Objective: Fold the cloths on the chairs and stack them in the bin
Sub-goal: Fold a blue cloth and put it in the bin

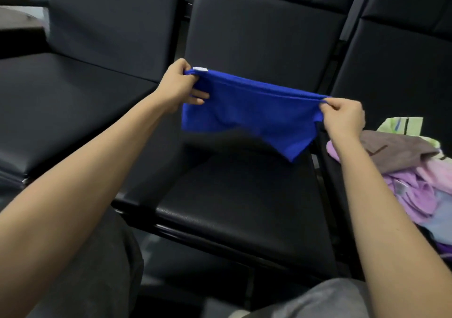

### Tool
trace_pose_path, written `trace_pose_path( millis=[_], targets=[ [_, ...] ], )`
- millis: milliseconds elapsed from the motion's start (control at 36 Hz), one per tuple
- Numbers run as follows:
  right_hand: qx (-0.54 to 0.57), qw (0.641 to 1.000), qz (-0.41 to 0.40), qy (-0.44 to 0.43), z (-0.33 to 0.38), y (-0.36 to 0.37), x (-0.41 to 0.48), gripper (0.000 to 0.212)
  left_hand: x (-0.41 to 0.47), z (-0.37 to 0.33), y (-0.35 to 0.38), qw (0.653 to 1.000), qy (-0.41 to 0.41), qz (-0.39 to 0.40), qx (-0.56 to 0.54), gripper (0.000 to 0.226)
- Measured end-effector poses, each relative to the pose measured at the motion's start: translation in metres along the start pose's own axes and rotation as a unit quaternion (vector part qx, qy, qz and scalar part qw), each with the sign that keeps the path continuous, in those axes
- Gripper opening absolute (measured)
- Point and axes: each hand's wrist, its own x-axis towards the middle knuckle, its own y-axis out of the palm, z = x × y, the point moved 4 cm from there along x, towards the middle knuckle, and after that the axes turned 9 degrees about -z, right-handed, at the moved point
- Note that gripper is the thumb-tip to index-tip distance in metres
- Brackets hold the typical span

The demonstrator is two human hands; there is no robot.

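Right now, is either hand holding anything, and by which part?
Both hold the blue cloth: the left hand grips its top edge at the left end, the right hand at the right end; it hangs between them.

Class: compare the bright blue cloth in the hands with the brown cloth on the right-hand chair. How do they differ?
The bright blue cloth hangs stretched in the air, pinched by the left hand and right hand; the brown cloth lies crumpled on a pile, untouched. Blue is vivid, brown dull. Both are fabric.
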Motion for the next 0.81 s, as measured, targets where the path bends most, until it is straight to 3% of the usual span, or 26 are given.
trace_pose_path(
  millis=[83, 167, 250, 333, 444, 500, 528, 556, 611, 639, 694, 750, 806],
  targets=[
    [0.151, 0.980, 0.065, 0.111, 0.000, 0.008, 0.006, 0.015, -0.001, -0.006, 0.003, 0.996, -0.061, 0.031, -0.062, 0.018],
    [0.261, 0.934, 0.093, 0.226, -0.002, 0.013, 0.005, 0.023, -0.002, -0.004, 0.005, 0.989, -0.105, 0.042, -0.091, 0.017],
    [0.329, 0.900, 0.091, 0.272, -0.004, 0.018, 0.002, 0.023, 0.000, 0.001, 0.005, 0.988, -0.114, 0.053, -0.086, 0.017],
    [0.378, 0.898, 0.051, 0.217, -0.009, 0.022, 0.006, 0.032, 0.002, 0.002, 0.005, 0.988, -0.079, 0.043, -0.129, 0.023],
    [0.311, 0.945, -0.002, 0.107, -0.019, 0.024, 0.006, 0.043, 0.004, 0.006, 0.002, 0.986, -0.010, 0.011, -0.164, 0.035],
    [0.216, 0.975, 0.009, 0.049, -0.021, 0.023, 0.000, 0.040, 0.005, 0.012, -0.001, 0.997, 0.030, 0.009, -0.067, 0.037],
    [0.158, 0.987, 0.022, 0.022, -0.023, 0.025, -0.002, 0.039, 0.004, 0.013, -0.005, 0.998, 0.051, 0.015, 0.037, 0.036],
    [0.102, 0.994, 0.048, 0.006, -0.026, 0.028, -0.004, 0.037, 0.001, 0.015, -0.008, 0.984, 0.064, 0.036, 0.165, 0.033],
    [-0.026, 0.987, 0.160, 0.006, -0.028, 0.035, -0.008, 0.023, -0.004, 0.027, -0.011, 0.901, 0.045, 0.152, 0.404, 0.023],
    [-0.105, 0.963, 0.249, 0.012, -0.029, 0.040, -0.013, 0.013, -0.009, 0.034, -0.012, 0.844, 0.009, 0.226, 0.486, 0.018],
    [-0.240, 0.876, 0.417, 0.013, -0.034, 0.042, -0.026, 0.016, -0.023, 0.042, -0.016, 0.740, -0.076, 0.341, 0.575, 0.013],
    [-0.272, 0.829, 0.489, 0.012, -0.032, 0.041, -0.036, 0.013, -0.031, 0.037, -0.015, 0.708, -0.110, 0.376, 0.588, 0.010],
    [-0.247, 0.839, 0.485, 0.011, -0.027, 0.040, -0.035, 0.024, -0.028, 0.028, -0.010, 0.716, -0.059, 0.354, 0.599, 0.008]
  ],
)
